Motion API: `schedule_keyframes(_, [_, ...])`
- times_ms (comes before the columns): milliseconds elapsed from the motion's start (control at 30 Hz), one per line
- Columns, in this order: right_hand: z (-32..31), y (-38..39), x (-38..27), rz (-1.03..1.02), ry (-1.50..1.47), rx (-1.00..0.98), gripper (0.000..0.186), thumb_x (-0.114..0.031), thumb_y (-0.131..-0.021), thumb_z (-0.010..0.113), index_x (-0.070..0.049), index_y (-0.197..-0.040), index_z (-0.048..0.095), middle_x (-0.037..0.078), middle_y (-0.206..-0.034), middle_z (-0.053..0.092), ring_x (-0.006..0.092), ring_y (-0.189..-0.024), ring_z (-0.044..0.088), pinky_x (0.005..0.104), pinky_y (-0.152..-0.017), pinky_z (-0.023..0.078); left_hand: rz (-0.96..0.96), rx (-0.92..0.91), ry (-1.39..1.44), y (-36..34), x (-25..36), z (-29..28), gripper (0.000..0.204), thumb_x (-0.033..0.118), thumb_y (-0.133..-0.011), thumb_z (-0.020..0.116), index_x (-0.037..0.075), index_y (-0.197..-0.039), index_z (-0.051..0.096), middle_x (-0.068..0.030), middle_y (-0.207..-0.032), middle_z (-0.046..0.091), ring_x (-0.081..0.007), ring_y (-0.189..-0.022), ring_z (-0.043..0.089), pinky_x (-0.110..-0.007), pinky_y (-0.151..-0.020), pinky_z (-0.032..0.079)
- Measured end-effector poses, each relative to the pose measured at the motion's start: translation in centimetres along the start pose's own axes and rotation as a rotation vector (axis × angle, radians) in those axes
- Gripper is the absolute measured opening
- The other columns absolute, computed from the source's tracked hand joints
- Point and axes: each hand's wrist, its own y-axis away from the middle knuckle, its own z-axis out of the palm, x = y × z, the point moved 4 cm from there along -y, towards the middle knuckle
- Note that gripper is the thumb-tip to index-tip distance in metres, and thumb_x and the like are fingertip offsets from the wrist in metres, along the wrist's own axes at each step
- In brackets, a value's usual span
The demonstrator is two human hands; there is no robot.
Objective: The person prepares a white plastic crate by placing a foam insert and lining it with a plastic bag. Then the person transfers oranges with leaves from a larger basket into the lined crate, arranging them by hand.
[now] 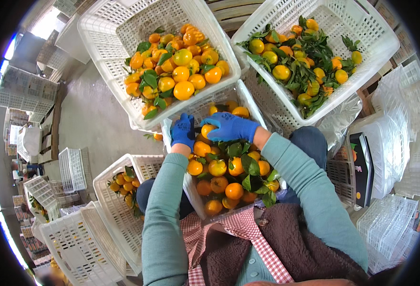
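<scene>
Both my hands wear blue gloves and work over a white crate (260, 114) lined with clear plastic between my knees. My right hand (233, 127) reaches in from the right, its fingers closed around a mandarin (208, 130). Beside it, at the crate's left side, my left hand (183, 130) has its fingers curled in; what they hold, if anything, is hidden. Below the hands lie several orange mandarins (217, 168), some with green leaves (251, 167) attached. More fruit shows beyond the right glove at the crate's far end.
A large white crate (106, 64) of mandarins stands ahead on the left. Another crate (379, 45) ahead on the right holds leafy fruit. White crates (83, 243) stand at my lower left, one with fruit. Clear plastic containers (386, 148) and a black printed box (361, 167) are on the right.
</scene>
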Motion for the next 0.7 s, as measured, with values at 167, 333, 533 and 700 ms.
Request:
schedule_keyframes(167, [-0.8,2.5,-0.5,0.241,0.087,-0.668,0.046,-0.042,-0.079,0.063,-0.010,-0.112,0.062,0.012,-0.094,0.068,0.0189,-0.076,0.065,0.0323,-0.066,0.050,-0.027,-0.035,0.072,0.6,-0.5,-0.7,0.037,0.005,-0.079,0.057,0.010,-0.115,0.052,-0.0225,-0.115,0.050,-0.0414,-0.100,0.058,-0.045,-0.083,0.049])
schedule_keyframes(333, [0.7,-0.4,-1.9,0.124,0.216,-0.124,0.056,-0.052,-0.076,0.062,-0.006,-0.106,0.062,0.019,-0.099,0.065,0.0320,-0.089,0.063,0.0399,-0.077,0.049,-0.120,-0.260,0.208,1.1,-0.8,-0.7,0.038,0.006,-0.080,0.059,0.003,-0.117,0.051,-0.0243,-0.123,0.045,-0.0393,-0.106,0.057,-0.044,-0.089,0.048])
schedule_keyframes(533, [2.9,-0.5,-1.2,0.092,0.184,-0.070,0.052,-0.045,-0.073,0.069,-0.001,-0.099,0.060,0.019,-0.092,0.065,0.0327,-0.085,0.063,0.0393,-0.075,0.049,-0.039,-0.200,-0.024,3.9,0.6,-1.2,0.045,0.016,-0.085,0.051,0.001,-0.127,0.044,-0.0212,-0.124,0.051,-0.0349,-0.110,0.056,-0.043,-0.091,0.046])
schedule_keyframes(700, [-1.6,-1.3,2.5,0.206,-0.051,0.141,0.046,-0.032,-0.071,0.073,-0.001,-0.103,0.062,0.017,-0.092,0.065,0.0234,-0.084,0.064,0.0350,-0.074,0.050,0.005,-0.413,-0.312,4.4,2.1,-1.7,0.061,0.023,-0.086,0.056,-0.004,-0.138,0.036,-0.0238,-0.137,0.042,-0.0338,-0.116,0.053,-0.040,-0.093,0.045])
